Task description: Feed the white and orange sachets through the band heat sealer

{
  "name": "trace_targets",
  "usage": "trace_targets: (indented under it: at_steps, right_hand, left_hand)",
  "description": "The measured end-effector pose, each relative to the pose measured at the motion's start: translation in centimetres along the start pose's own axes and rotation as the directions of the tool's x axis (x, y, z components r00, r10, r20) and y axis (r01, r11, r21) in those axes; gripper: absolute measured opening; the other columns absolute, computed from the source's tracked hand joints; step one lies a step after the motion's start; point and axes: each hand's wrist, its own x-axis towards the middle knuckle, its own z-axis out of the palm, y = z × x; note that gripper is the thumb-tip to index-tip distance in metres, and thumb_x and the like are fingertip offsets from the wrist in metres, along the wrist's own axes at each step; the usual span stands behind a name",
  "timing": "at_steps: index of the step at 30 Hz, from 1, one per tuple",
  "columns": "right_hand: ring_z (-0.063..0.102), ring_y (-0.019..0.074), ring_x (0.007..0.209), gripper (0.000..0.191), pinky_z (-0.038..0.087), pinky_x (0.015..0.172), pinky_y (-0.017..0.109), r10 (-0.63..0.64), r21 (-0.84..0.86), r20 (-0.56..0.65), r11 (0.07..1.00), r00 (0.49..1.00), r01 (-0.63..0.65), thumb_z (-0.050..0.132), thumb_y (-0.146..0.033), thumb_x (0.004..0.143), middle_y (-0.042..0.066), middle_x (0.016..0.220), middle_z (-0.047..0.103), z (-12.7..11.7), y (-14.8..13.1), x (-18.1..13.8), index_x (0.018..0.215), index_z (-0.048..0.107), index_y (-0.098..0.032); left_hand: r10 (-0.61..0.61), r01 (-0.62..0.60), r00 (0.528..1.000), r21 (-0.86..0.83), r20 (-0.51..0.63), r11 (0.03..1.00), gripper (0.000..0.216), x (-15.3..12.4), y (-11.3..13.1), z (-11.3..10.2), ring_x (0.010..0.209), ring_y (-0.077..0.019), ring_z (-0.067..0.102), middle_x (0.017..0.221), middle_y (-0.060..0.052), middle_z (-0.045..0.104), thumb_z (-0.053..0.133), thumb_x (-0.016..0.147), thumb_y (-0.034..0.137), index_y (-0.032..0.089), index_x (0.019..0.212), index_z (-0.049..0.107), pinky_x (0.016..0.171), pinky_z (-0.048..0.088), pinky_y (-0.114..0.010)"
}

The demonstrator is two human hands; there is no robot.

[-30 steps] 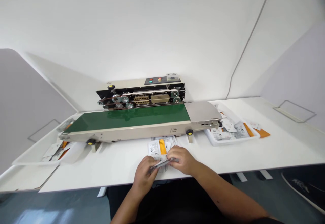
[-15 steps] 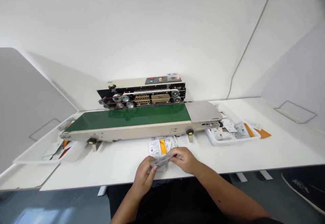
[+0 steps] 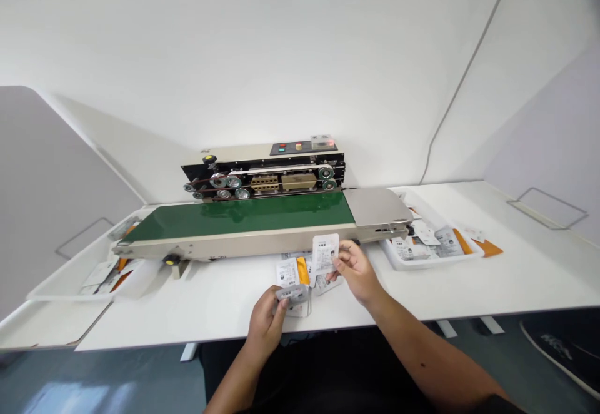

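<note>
My right hand pinches one small white printed packet and holds it upright just in front of the sealing machine's front rail. Nearer the table's front edge, my left hand is closed on a small stack of packets. Between my hands lie loose white and orange packets on the white table. Behind them runs the machine's green conveyor belt, with the sealing head and control panel at the back.
A white tray with several packets sits right of the machine's metal end plate. Another white tray with packets lies at the left end. Grey partitions stand on both sides. A grey cable runs up the wall.
My right hand has drawn one packet off the stack and lifted it away toward the machine. My left hand stays near the table edge with the rest of the stack.
</note>
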Motion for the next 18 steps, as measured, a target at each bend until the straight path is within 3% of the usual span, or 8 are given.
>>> trace_targets:
  at_steps: [4,9,13,18]
  right_hand:
    - [0.073,0.0175,0.064,0.043,0.064,0.062,0.033,-0.017,-0.023,-0.042,1.000,0.999,0.016,0.080,-0.040,0.084,0.004,0.089,0.076,-0.7,-3.6,1.1,0.119,0.063,-0.022]
    - [0.073,0.0169,0.072,0.033,0.064,0.071,0.032,-0.093,-0.152,-0.107,0.986,0.990,0.076,0.085,-0.035,0.078,0.005,0.086,0.077,-2.4,-8.4,4.4,0.104,0.073,-0.018]
    - [0.073,0.0154,0.068,0.028,0.063,0.067,0.027,-0.108,-0.226,-0.181,0.972,0.978,0.066,0.083,-0.029,0.077,0.006,0.083,0.078,-4.4,-11.3,8.6,0.100,0.073,-0.016]
    - [0.063,0.0110,0.046,0.013,0.052,0.045,0.017,0.063,-0.084,-0.359,0.991,0.931,-0.100,0.069,-0.011,0.081,0.003,0.060,0.071,-6.8,-12.6,13.1,0.094,0.068,-0.015]
  left_hand:
    - [0.013,-0.012,1.000,-0.007,0.004,1.000,0.027,-0.1,-0.2,0.0,0.079,-0.0206,0.069,0.087,-0.006,0.069,0.047,0.106,0.033,0.020,0.095,0.068,0.072,0.056,-0.030]
    - [0.001,0.000,1.000,-0.020,0.006,1.000,0.026,-0.2,0.0,-0.1,0.080,-0.0209,0.069,0.088,-0.006,0.070,0.048,0.105,0.034,0.021,0.095,0.067,0.072,0.056,-0.030]
    - [-0.020,0.020,1.000,-0.025,0.013,0.999,0.029,-0.2,0.2,-0.3,0.081,-0.0223,0.070,0.088,-0.007,0.071,0.047,0.106,0.038,0.021,0.096,0.068,0.073,0.057,-0.031]
    - [-0.024,0.025,0.999,-0.047,0.024,0.999,0.032,-0.3,0.1,-0.4,0.081,-0.0225,0.070,0.088,-0.007,0.071,0.046,0.107,0.041,0.021,0.099,0.070,0.073,0.058,-0.031]
